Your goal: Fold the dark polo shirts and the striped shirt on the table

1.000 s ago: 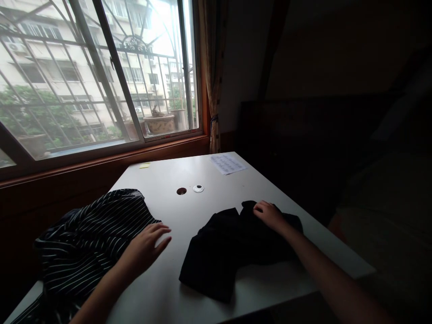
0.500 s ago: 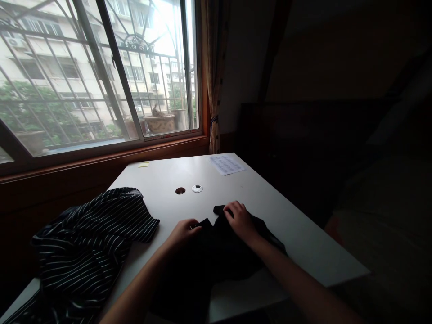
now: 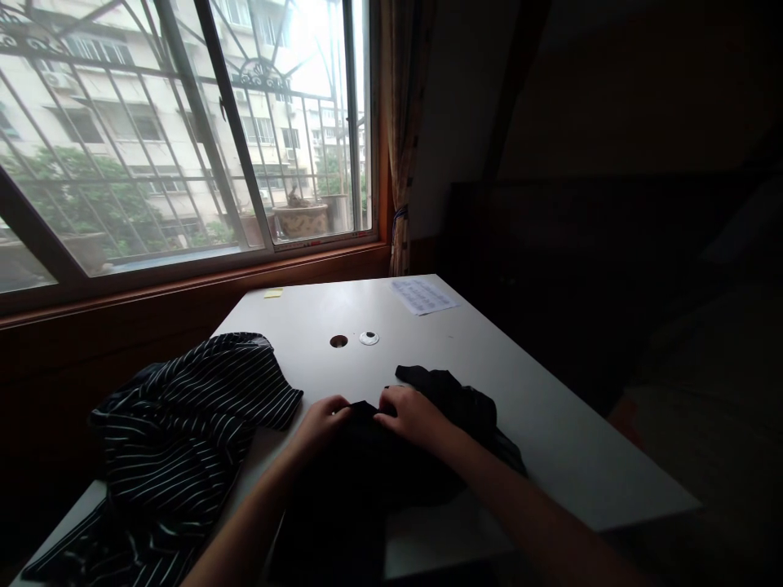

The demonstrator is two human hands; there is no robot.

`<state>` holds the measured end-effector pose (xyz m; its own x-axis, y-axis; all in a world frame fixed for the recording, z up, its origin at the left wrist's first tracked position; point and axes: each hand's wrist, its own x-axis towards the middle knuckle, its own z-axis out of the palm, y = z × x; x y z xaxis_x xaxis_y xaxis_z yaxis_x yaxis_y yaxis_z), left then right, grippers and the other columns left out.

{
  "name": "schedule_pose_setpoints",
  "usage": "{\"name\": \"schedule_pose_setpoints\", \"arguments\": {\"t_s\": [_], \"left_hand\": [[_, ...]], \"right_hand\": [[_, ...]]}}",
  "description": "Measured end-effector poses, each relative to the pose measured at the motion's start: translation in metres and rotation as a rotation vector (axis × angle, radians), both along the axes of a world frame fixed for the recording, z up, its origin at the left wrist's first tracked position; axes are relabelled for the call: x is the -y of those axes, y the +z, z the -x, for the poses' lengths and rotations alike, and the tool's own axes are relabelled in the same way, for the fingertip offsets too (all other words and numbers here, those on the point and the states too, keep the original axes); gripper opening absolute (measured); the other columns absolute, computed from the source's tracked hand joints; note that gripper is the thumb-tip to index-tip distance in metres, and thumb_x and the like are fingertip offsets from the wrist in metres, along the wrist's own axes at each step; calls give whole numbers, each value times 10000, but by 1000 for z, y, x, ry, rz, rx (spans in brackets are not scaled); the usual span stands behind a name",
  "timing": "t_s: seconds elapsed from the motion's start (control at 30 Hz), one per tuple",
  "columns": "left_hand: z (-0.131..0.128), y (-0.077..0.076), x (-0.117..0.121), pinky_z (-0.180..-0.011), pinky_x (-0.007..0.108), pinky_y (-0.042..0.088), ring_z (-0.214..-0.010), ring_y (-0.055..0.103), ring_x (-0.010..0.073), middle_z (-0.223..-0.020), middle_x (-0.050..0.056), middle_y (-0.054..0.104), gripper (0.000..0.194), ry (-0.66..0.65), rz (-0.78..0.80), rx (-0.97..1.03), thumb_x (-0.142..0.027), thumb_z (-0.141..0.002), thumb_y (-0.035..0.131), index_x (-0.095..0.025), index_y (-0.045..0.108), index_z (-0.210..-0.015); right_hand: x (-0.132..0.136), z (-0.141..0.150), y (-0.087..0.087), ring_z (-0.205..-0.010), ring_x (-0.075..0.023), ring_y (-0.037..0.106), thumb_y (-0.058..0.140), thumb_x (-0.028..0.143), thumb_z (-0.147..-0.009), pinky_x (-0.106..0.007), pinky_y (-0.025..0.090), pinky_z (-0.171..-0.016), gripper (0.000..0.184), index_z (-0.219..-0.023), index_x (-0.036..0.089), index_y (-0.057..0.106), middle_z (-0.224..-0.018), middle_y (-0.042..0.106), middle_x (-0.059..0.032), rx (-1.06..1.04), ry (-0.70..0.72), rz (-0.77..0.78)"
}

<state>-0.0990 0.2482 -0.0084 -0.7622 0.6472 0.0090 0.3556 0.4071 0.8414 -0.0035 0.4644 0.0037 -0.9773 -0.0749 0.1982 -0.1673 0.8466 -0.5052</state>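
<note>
Hands (image 3: 367,412) pinching black cloth (image 3: 360,473) over a white table (image 3: 502,391), beside a barred window (image 3: 294,122) in a dim room.

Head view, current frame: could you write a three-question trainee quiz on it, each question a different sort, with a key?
1. True or false: the left hand and the right hand both pinch the black cloth.

2. Multiple choice: what pattern is on the cloth lying to the left?
a) dots
b) stripes
c) checks

3. Fill in the blank: the small note near the far edge of the white table is ____.

Key: 1 true; 2 b; 3 yellow
</note>
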Motion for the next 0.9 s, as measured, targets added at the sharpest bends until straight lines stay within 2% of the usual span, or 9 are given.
{"name": "schedule_pose_setpoints", "arguments": {"t_s": [0.13,0.27,0.4,0.57,0.67,0.8,0.9], "left_hand": [[3,8,12,-803,314,485,-879,677,249,-867,68,753,338,23,-33,33,-465,-797,594,-165,735,-866],[5,11,19,-770,319,486,-843,674,249,-839,71,745,348,39,-39,56,-466,-798,599,-152,735,-857],[6,7,23,-743,319,471,-818,659,244,-823,70,733,363,31,-12,41,-476,-814,585,-145,727,-860],[6,-3,23,-686,313,439,-756,624,227,-775,58,707,353,15,44,-49,-485,-831,568,-155,694,-827],[6,-5,21,-681,304,432,-752,616,218,-774,49,701,330,-2,43,-86,-472,-847,557,-167,677,-811],[4,-1,19,-676,294,435,-735,610,205,-752,40,676,291,-7,78,-168,-438,-869,550,-179,660,-795],[-4,8,13,-765,305,464,-833,628,213,-897,62,689,267,9,66,-309,-418,-894,547,-188,683,-885]], "right_hand": [[5,4,6,-797,-189,643,683,286,-809,-288,460,-722,57,-800,232,699,-857,711,-24,23,21,26],[15,7,6,-756,-185,646,654,236,-775,-283,460,-695,56,-776,233,710,-816,716,-24,-12,-43,55],[12,13,-2,-702,-171,639,664,253,-745,-270,460,-657,71,-775,219,719,-754,705,-12,57,-117,246],[-1,21,-14,-594,-139,587,673,295,-703,-255,466,-579,115,-755,193,688,-682,653,7,249,-135,661],[-2,21,-18,-557,-115,541,685,316,-678,-245,456,-557,151,-748,182,672,-657,609,21,277,-161,840],[-1,19,-19,-561,-106,507,691,332,-669,-237,433,-550,182,-756,177,658,-639,563,33,271,-184,931],[-2,18,-20,-561,-108,498,700,361,-680,-241,423,-552,217,-778,174,653,-639,558,33,258,-149,914]]}}
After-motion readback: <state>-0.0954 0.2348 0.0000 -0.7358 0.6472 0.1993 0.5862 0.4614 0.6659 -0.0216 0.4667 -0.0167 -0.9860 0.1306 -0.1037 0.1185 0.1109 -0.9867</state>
